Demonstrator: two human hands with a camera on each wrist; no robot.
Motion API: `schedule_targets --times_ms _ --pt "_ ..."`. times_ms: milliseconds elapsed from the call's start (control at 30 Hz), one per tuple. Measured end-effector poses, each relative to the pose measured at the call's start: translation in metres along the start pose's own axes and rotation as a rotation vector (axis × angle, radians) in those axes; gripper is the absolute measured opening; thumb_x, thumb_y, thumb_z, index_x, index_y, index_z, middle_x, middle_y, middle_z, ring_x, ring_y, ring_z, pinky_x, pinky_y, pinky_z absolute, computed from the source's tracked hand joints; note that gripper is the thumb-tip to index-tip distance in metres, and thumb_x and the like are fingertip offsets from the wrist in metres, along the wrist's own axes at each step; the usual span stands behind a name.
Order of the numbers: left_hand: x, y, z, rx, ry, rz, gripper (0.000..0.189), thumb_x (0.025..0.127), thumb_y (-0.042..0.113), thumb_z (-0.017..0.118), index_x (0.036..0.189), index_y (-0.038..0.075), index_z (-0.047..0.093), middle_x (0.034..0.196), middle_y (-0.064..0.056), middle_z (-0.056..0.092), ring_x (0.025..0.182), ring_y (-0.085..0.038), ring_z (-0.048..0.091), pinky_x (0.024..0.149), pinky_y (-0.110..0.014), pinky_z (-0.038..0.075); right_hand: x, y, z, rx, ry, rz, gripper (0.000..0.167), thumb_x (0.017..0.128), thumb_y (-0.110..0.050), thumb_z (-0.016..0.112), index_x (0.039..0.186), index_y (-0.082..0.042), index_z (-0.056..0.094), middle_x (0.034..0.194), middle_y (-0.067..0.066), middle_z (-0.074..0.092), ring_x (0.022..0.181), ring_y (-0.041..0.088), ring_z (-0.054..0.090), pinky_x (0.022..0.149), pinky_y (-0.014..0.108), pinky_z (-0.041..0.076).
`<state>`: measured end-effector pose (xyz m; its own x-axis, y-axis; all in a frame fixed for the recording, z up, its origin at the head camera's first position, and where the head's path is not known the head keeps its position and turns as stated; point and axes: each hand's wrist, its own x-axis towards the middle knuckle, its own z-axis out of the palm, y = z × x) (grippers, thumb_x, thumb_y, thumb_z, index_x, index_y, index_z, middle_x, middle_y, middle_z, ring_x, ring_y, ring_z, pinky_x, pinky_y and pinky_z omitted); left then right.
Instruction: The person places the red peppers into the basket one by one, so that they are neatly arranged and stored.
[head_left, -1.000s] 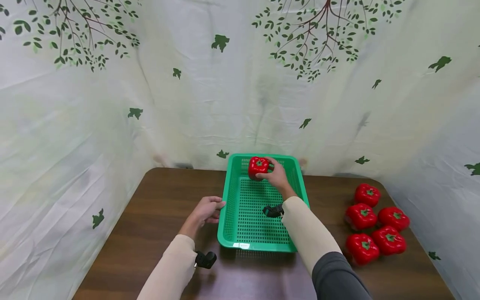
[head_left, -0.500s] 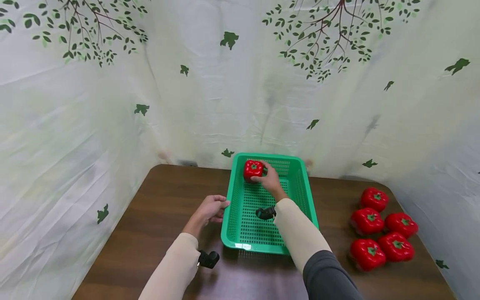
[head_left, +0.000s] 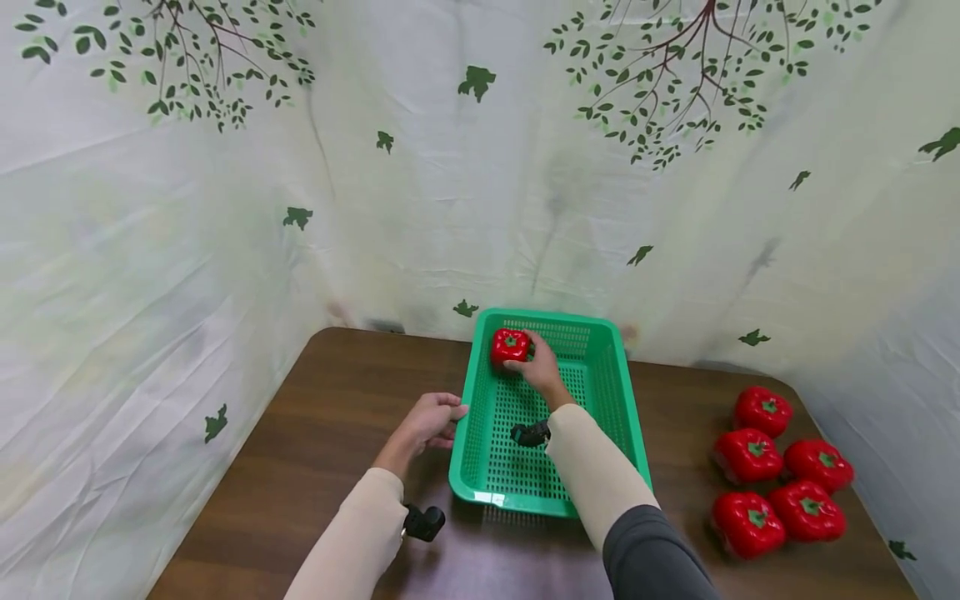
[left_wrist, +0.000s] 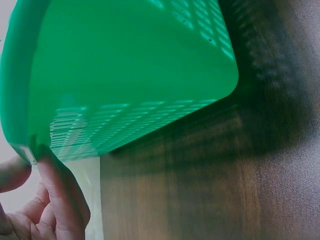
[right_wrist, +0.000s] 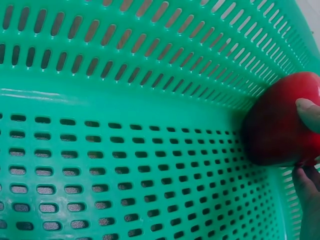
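A red bell pepper (head_left: 508, 347) with a green stem stands in the far left corner of a green plastic basket (head_left: 517, 505). My right hand (head_left: 542, 368) grips it from the right, thumb and fingers on its sides. In the right wrist view the pepper (right_wrist: 282, 122) is close to the basket's slotted wall and floor. My left hand (head_left: 429, 421) pinches the basket's left rim. The left wrist view shows the thumb and fingers (left_wrist: 62, 195) on either side of that rim (left_wrist: 17, 90).
Several more red bell peppers (head_left: 750, 523) stand in a group on the right part of the brown wooden table (head_left: 360, 367). Behind the table hangs a pale curtain (head_left: 420, 233) with leaf prints. A black wrist camera (head_left: 424, 523) sits on the left wrist.
My right hand has carried the pepper left and down into the basket's far left corner. The left hand still holds the rim. The view has shifted slightly, moving the whole scene rightward in it.
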<state>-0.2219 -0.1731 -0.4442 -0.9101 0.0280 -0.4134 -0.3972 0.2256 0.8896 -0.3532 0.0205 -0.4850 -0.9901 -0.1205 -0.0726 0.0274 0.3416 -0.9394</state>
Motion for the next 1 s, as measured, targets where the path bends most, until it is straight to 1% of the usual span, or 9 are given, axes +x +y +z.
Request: schedule_targets --times_ms 300,500,667,733,867,1000 --pt "-0.001 0.001 0.003 0.004 -0.009 -0.002 0.03 0.098 0.017 0.056 0.121 -0.002 0.057 0.093 -0.012 0.063 0.068 -0.019 0.062 0.062 -0.031 0.056 -0.002 0.0 -0.004 0.012 0.0 0.004 0.076 0.085 -0.005 0.072 0.148 -0.012 0.031 0.149 0.014 0.035 0.134 0.035 0.037 0.1 0.049 0.044" --pt "-0.001 0.0 0.002 0.0 0.007 -0.007 0.03 0.098 0.017 0.056 0.121 -0.002 0.057 0.092 -0.012 0.063 0.068 -0.02 0.062 0.061 -0.03 0.056 -0.003 -0.004 -0.009 -0.006 -0.004 0.001 0.079 0.083 -0.005 0.075 0.148 -0.014 0.033 0.15 0.016 0.034 0.135 0.036 0.036 0.102 0.051 0.041" --pt "0.0 0.0 0.008 -0.006 -0.01 0.002 0.03 0.098 0.019 0.056 0.121 -0.002 0.057 0.094 -0.012 0.063 0.071 -0.02 0.063 0.064 -0.032 0.057 -0.014 -0.01 -0.029 -0.015 0.021 0.004 0.076 0.083 -0.006 0.075 0.147 -0.013 0.034 0.15 0.017 0.033 0.135 0.038 0.034 0.102 0.053 0.04" --pt "0.001 0.0 0.01 -0.008 -0.016 0.009 0.031 0.098 0.019 0.056 0.121 -0.002 0.057 0.095 -0.012 0.063 0.072 -0.02 0.063 0.065 -0.033 0.057 -0.019 -0.013 -0.037 -0.011 0.018 -0.001 0.076 0.083 -0.006 0.075 0.147 -0.012 0.035 0.151 0.018 0.031 0.136 0.04 0.032 0.103 0.054 0.038" --pt "0.001 0.0 0.008 0.003 -0.013 0.017 0.032 0.098 0.02 0.056 0.122 -0.001 0.057 0.097 -0.012 0.063 0.074 -0.021 0.063 0.067 -0.033 0.057 -0.03 -0.022 -0.048 -0.022 -0.012 -0.018 0.074 0.082 -0.005 0.074 0.146 -0.01 0.037 0.151 0.02 0.03 0.136 0.042 0.031 0.103 0.055 0.038" --pt "0.0 0.0 0.001 0.023 -0.011 0.01 0.033 0.098 0.02 0.056 0.123 -0.002 0.056 0.099 -0.013 0.063 0.075 -0.02 0.064 0.069 -0.033 0.057 -0.042 -0.026 -0.054 -0.011 -0.06 -0.02 0.071 0.084 -0.003 0.073 0.145 -0.008 0.037 0.151 0.021 0.029 0.137 0.043 0.03 0.102 0.055 0.039"
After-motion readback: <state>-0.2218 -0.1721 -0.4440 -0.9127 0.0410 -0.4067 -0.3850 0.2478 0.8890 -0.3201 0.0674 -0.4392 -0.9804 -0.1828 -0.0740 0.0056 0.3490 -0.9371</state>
